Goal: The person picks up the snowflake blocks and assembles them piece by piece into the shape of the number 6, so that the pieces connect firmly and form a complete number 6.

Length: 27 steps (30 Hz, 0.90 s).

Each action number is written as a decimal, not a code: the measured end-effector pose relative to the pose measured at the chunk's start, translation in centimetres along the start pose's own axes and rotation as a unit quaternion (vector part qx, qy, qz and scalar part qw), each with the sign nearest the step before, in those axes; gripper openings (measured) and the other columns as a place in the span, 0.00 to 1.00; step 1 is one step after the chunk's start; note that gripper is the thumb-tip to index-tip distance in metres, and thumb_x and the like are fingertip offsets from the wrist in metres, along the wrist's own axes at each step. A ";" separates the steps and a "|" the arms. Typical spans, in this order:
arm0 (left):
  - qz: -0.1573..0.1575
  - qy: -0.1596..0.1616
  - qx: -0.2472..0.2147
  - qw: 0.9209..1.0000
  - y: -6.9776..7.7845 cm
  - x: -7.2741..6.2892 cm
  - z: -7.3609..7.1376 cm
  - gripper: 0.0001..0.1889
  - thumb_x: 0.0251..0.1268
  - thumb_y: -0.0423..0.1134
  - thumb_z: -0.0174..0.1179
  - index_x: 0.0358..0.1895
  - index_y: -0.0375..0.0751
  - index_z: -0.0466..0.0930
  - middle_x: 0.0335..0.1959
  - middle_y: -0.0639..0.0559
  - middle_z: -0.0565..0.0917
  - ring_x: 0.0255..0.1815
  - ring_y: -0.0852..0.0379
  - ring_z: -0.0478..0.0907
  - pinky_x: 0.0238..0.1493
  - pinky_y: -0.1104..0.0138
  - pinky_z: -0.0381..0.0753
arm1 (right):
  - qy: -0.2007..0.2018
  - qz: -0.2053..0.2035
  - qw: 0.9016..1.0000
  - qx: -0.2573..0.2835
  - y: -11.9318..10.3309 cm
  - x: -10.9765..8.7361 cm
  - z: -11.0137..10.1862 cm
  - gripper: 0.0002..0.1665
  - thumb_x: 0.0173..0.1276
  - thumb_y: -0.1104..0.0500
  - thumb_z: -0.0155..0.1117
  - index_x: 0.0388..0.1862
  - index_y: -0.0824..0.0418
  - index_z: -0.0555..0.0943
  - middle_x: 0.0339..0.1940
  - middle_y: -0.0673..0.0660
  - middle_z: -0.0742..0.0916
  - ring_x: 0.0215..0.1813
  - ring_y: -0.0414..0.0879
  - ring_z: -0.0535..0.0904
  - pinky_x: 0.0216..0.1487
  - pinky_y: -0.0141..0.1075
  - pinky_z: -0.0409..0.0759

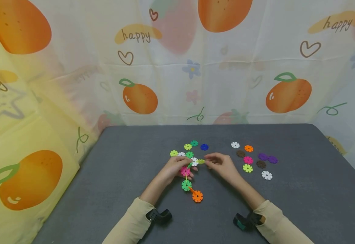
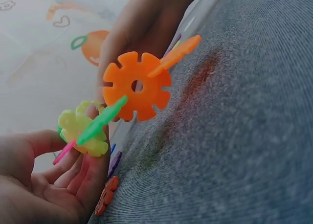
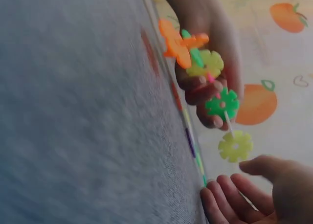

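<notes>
My left hand [image 1: 175,166] holds a chain of slotted plastic flower discs up over the dark table. Down the chain hang a pink disc [image 1: 185,171], a green disc [image 1: 186,185] and an orange disc [image 1: 197,196]. A white disc [image 1: 194,162] and a yellow-green disc [image 3: 235,146] form its other end. My right hand [image 1: 223,166] is beside that end; in the right wrist view its thumb tip is right at the yellow-green disc's edge, with the other fingers loosely extended apart from it. The left wrist view shows the left fingers [image 2: 90,180] around the middle of the chain.
Loose discs lie beyond the hands, among them a blue disc [image 1: 204,147] and a teal disc [image 1: 194,143]. Further right are several more, including a brown disc [image 1: 261,164], a white disc [image 1: 267,175] and two joined purple discs [image 1: 267,158]. A fruit-print curtain [image 1: 171,95] hangs behind the table [image 1: 287,210].
</notes>
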State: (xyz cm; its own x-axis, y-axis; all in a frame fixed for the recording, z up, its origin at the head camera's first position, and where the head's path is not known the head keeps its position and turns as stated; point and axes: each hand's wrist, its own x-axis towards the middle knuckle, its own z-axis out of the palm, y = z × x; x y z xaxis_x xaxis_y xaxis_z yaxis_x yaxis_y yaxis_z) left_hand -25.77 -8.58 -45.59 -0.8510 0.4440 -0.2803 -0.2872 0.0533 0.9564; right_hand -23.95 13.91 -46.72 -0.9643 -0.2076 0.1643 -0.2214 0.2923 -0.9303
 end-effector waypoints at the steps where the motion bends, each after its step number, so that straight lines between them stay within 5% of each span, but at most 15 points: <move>1: -0.003 0.002 -0.001 1.000 0.0 0.0 0.0 0.16 0.73 0.41 0.54 0.52 0.30 0.78 0.33 0.45 0.89 0.22 0.58 0.85 0.30 0.62 0.88 | 0.001 0.002 1.000 -0.003 0.0 0.2 0.0 0.18 0.69 0.61 0.64 0.53 0.71 0.81 0.44 0.68 0.87 0.39 0.52 0.87 0.40 0.35 0.86; 13: -0.009 -0.003 0.017 1.000 -0.3 0.1 0.1 0.18 0.74 0.40 0.52 0.57 0.29 0.77 0.35 0.42 0.89 0.21 0.60 0.85 0.29 0.64 0.88 | 0.084 0.008 0.992 -0.096 1.0 3.6 -0.4 0.14 0.64 0.64 0.67 0.47 0.69 0.85 0.39 0.65 0.88 0.33 0.40 0.79 0.34 0.26 0.75; 22: -0.008 -0.006 0.019 1.000 -0.4 0.0 0.3 0.18 0.74 0.39 0.53 0.57 0.29 0.77 0.33 0.45 0.89 0.20 0.59 0.84 0.29 0.64 0.88 | 0.097 0.009 0.981 -0.168 1.3 5.1 -0.3 0.17 0.61 0.62 0.71 0.48 0.68 0.85 0.34 0.62 0.86 0.30 0.43 0.77 0.32 0.29 0.73; 27: -0.004 -0.014 0.020 1.000 -0.4 0.0 0.3 0.18 0.74 0.40 0.52 0.56 0.29 0.78 0.33 0.45 0.89 0.20 0.60 0.84 0.29 0.63 0.88 | 0.062 0.034 0.965 -0.251 0.9 5.7 -0.1 0.25 0.63 0.55 0.71 0.58 0.62 0.81 0.34 0.58 0.82 0.32 0.45 0.75 0.32 0.34 0.70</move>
State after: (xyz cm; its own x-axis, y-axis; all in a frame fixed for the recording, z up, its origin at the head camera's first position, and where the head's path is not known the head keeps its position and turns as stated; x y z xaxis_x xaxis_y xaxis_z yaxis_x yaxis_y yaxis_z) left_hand -25.54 -8.33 -45.93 -0.8363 0.4675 -0.2863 -0.2759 0.0923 0.9567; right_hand -29.66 13.06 -46.64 -0.9821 -0.0686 0.1756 -0.1703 0.7230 -0.6695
